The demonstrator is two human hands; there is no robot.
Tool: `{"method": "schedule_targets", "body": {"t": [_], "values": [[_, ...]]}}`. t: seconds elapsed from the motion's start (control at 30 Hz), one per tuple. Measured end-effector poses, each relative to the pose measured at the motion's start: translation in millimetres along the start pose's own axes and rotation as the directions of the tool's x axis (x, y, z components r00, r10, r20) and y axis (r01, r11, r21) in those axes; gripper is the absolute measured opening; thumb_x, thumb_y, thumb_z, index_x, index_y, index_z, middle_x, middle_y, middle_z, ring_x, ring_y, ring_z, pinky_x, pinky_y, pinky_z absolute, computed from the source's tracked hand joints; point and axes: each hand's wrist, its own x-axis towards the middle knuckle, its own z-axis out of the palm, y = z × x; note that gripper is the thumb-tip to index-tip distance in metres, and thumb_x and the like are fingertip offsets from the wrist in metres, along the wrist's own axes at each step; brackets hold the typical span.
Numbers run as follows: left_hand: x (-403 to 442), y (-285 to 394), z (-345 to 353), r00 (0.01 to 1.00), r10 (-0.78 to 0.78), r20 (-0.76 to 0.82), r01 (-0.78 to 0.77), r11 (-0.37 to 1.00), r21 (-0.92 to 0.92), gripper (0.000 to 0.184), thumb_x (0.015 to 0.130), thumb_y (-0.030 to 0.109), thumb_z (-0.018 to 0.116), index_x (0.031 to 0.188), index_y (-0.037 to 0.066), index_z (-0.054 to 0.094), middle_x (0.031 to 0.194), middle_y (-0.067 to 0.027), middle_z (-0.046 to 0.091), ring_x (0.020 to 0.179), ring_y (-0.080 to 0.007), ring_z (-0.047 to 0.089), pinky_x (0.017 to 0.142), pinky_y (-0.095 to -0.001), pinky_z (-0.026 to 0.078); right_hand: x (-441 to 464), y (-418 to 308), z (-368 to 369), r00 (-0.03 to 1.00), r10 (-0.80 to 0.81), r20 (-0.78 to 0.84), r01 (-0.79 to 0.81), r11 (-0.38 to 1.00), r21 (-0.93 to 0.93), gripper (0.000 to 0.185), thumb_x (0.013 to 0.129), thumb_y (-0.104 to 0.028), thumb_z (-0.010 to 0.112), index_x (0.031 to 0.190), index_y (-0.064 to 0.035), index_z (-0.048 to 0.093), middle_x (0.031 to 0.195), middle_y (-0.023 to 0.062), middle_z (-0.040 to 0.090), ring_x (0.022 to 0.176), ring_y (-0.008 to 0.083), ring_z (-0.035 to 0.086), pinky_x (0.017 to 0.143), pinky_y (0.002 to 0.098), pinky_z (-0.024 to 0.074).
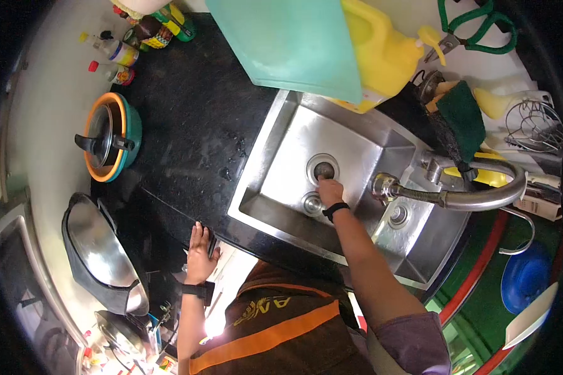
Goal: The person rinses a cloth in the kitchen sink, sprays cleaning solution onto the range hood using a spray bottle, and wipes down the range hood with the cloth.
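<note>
Broad black counter (pixel 187 106) is exposed left of the sink (pixel 294 134). On the apron (pixel 281 325), bottom center, yellow lettering is partly legible. The counter's edge is touched by the open left hand (pixel 201 255). The central drain (pixel 313 164) is reached by the curled right hand (pixel 330 191); its grip cannot be told.

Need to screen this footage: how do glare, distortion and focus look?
Head view: fisheye distortion curves the outer scene and the corners go black; glare burns out patches below the left hand; the steel sink carries soft highlights; the right hand looks reasonably sharp, its fingertips hidden.
</note>
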Motion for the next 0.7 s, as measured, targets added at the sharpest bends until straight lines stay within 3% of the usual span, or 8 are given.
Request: {"method": "schedule_targets", "body": {"t": [0.07,0.1,0.17,0.27,0.47,0.6,0.63,0.7], "values": [[0,-2,2,1.0,0.01,-0.004,-0.01,1.0,0.009,0.061,0.072,0.009,0.067,0.127,-0.009,0.046,0.143,-0.0264,0.029,0.134,-0.038,0.029,0.109,-0.0379,0.029,2,3,8,0.961,0.225,0.161,-0.276,0.822,0.498,0.021,0.085,-0.022,0.056,0.093,-0.0035,0.062,0.076,0.0139,0.067,0.082,0.0293,0.065,0.069,0.041,0.0505],[0,-1,2,1.0,0.017,-0.01,-0.017,1.0,0.017,0.061,0.072,0.009,0.066,0.127,-0.009,0.046,0.143,-0.0267,0.028,0.134,-0.0384,0.028,0.109,-0.0381,0.028,1,2,5,0.96,0.228,0.16,-0.278,0.82,0.5,0.021,0.085,-0.022,0.056,0.093,-0.0035,0.062,0.076,0.0139,0.067,0.082,0.0293,0.065,0.069,0.041,0.0505],[-1,0,0,1.0,0.023,-0.009,-0.022,1.0,0.018,0.061,0.072,0.009,0.066,0.126,-0.009,0.046,0.143,-0.0269,0.029,0.134,-0.0386,0.029,0.109,-0.0382,0.028,-3,1,-1,0.998,0.06,0.029,-0.065,0.98,0.189,0.023,0.087,-0.024,0.053,0.094,-0.0036,0.061,0.077,0.013,0.067,0.081,0.0296,0.065,0.069,0.0397,0.0503],[-1,-1,1,0.999,0.033,-0.014,-0.033,0.999,0.018,0.06,0.072,0.008,0.066,0.126,-0.009,0.046,0.143,-0.027,0.029,0.134,-0.0385,0.029,0.109,-0.0382,0.028,-8,4,-2,0.993,-0.082,-0.088,0.085,0.996,0.032,0.026,0.089,-0.025,0.046,0.094,-0.0042,0.06,0.074,0.0141,0.066,0.075,0.0319,0.065,0.065,0.0416,0.0504],[0,-1,0,0.999,0.033,-0.011,-0.033,0.999,0.02,0.06,0.073,0.008,0.065,0.126,-0.01,0.046,0.143,-0.0268,0.029,0.134,-0.0373,0.029,0.109,-0.0374,0.029,-17,3,-18,0.98,0.154,-0.128,-0.149,0.988,0.049,0.025,0.085,-0.025,0.051,0.098,-0.0052,0.057,0.069,0.0164,0.065,0.066,0.0357,0.064,0.058,0.047,0.0509],[-1,-1,0,0.999,0.032,-0.008,-0.032,0.999,0.025,0.059,0.074,0.009,0.065,0.126,-0.009,0.046,0.143,-0.0264,0.029,0.134,-0.0372,0.028,0.109,-0.0377,0.029,-40,2,-70,0.858,0.418,-0.299,-0.298,0.879,0.373,0.025,0.087,-0.027,0.05,0.101,-0.0091,0.057,0.072,0.018,0.064,0.068,0.0373,0.064,0.061,0.0502,0.0493],[-1,-1,0,0.999,0.036,-0.009,-0.035,0.999,0.022,0.059,0.074,0.009,0.065,0.126,-0.009,0.046,0.143,-0.0264,0.029,0.134,-0.0372,0.028,0.109,-0.0377,0.029,-44,6,-78,0.844,0.42,-0.334,-0.23,0.845,0.482,0.027,0.088,-0.028,0.05,0.106,-0.0102,0.058,0.073,0.0179,0.064,0.068,0.0376,0.063,0.062,0.0498,0.0486],[-1,-2,0,0.999,0.041,-0.014,-0.041,0.999,0.026,0.059,0.075,0.01,0.065,0.127,-0.009,0.045,0.144,-0.026,0.028,0.134,-0.0372,0.028,0.109,-0.0379,0.029,-38,27,-64,0.829,0.414,-0.376,-0.234,0.867,0.439,0.028,0.088,-0.028,0.05,0.109,-0.011,0.058,0.073,0.0173,0.064,0.068,0.0376,0.063,0.062,0.049,0.0486]]}}
